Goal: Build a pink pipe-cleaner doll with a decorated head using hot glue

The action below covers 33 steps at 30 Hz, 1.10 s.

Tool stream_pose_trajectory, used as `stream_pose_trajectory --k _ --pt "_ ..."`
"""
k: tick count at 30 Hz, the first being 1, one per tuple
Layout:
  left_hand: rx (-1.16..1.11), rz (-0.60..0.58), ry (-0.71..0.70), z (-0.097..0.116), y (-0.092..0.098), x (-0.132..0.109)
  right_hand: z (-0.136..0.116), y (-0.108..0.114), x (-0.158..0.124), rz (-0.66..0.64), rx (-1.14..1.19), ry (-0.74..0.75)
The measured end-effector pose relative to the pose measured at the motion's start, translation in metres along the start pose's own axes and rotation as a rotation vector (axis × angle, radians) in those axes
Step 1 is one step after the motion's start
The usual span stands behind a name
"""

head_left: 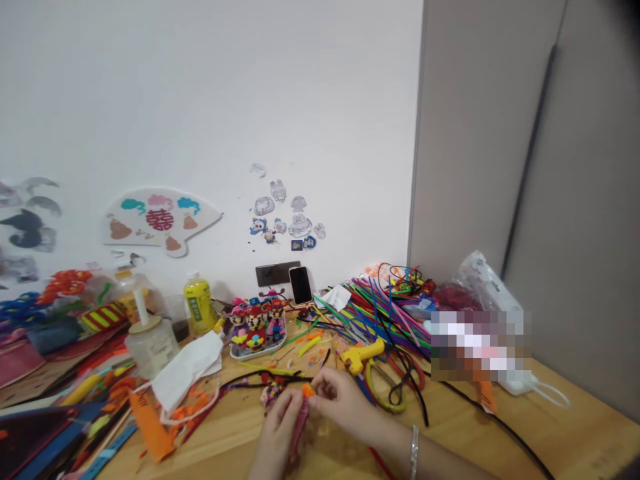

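Observation:
Low in the middle of the view, my left hand (281, 427) is closed, thumb against fingers, around a pink fuzzy piece (301, 427) that looks like pipe cleaner. My right hand (345, 403) pinches a small orange piece (308, 391) right at the top of the pink one; whether the two are joined I cannot tell. Just behind my left hand lies a small colorful figure (271, 391), partly hidden by it. A yellow glue gun (361, 357) rests beyond my right hand, beside yellow-handled scissors (380, 390).
Several finished figures stand in a small tray (263, 351) at the back. A phone (301, 285) leans on the wall. Colored pipe cleaners (380, 313) pile up at the back right. On the left are a white mask (187, 373), a glass jar (151, 347) and a yellow bottle (199, 305).

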<state>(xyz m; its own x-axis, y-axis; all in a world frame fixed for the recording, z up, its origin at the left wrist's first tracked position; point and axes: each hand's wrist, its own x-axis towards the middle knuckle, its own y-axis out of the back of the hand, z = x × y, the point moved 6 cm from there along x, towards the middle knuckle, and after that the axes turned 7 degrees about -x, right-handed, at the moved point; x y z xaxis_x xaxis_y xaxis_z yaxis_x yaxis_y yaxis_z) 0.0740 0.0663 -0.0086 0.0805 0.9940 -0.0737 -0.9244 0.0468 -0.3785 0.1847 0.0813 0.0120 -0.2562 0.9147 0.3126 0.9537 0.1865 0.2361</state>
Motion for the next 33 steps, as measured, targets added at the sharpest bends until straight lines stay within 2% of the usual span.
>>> stream_pose_trajectory --k 2,5,14,20,28,33 --pt "-0.003 0.013 -0.035 0.004 0.002 0.000 0.000 -0.001 -0.001 0.018 -0.001 -0.006" --pt "-0.005 0.033 -0.061 0.006 0.004 0.000 0.000 -0.004 0.000 -0.036 0.098 -0.025" --pt "0.041 0.005 -0.035 0.007 0.000 -0.002 0.000 -0.002 0.004 -0.184 0.233 -0.099" --pt "0.070 -0.160 0.023 0.000 -0.007 -0.005 -0.004 0.001 0.003 -0.229 0.154 -0.049" --pt "0.062 -0.194 0.016 -0.005 -0.005 0.002 -0.001 0.005 0.004 -0.201 0.003 0.047" --pt "0.079 -0.248 0.085 -0.007 -0.009 -0.002 -0.010 0.007 0.002 -0.240 -0.127 0.171"
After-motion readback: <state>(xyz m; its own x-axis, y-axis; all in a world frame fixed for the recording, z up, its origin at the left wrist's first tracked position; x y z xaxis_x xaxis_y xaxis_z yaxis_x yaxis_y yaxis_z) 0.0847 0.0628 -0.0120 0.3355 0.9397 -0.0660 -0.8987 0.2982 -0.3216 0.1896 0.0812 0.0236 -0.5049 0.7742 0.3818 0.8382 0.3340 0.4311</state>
